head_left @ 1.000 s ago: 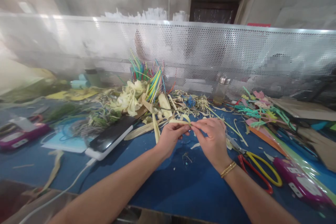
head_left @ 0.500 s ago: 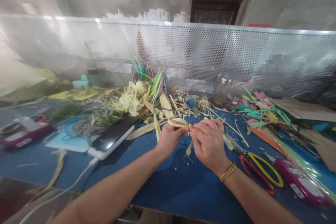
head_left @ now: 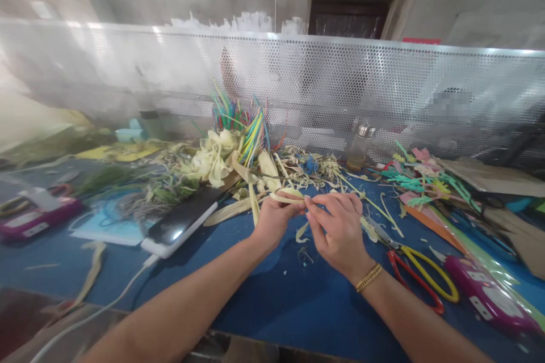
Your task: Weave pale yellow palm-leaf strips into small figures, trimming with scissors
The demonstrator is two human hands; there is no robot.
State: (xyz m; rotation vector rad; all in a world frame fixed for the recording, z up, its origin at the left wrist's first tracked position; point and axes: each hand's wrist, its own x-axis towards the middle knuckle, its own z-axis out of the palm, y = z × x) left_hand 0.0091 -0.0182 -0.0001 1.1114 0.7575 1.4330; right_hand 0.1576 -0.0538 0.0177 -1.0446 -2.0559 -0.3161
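My left hand (head_left: 272, 221) and my right hand (head_left: 338, 227) meet over the blue table (head_left: 281, 300), both pinching a pale yellow leaf strip (head_left: 286, 197). The strip is bent into a loop above my left fingers, and a loose end (head_left: 301, 232) hangs down between the hands. My right wrist wears a gold bracelet (head_left: 368, 278). Just beyond the hands lies a heap of pale leaf strips and folded leaf pieces (head_left: 221, 161).
A phone (head_left: 181, 224) with a white cable lies to the left. Red-and-yellow scissors (head_left: 419, 281) and a purple tool (head_left: 485, 295) lie to the right. Coloured strips (head_left: 238, 119) stand at the back, beside a small bottle (head_left: 358, 147). A perforated metal screen (head_left: 383, 91) closes the far edge.
The strip, first held nearly straight between the fingertips, is now bent into a loop above my left hand. A loose end now hangs down between the hands.
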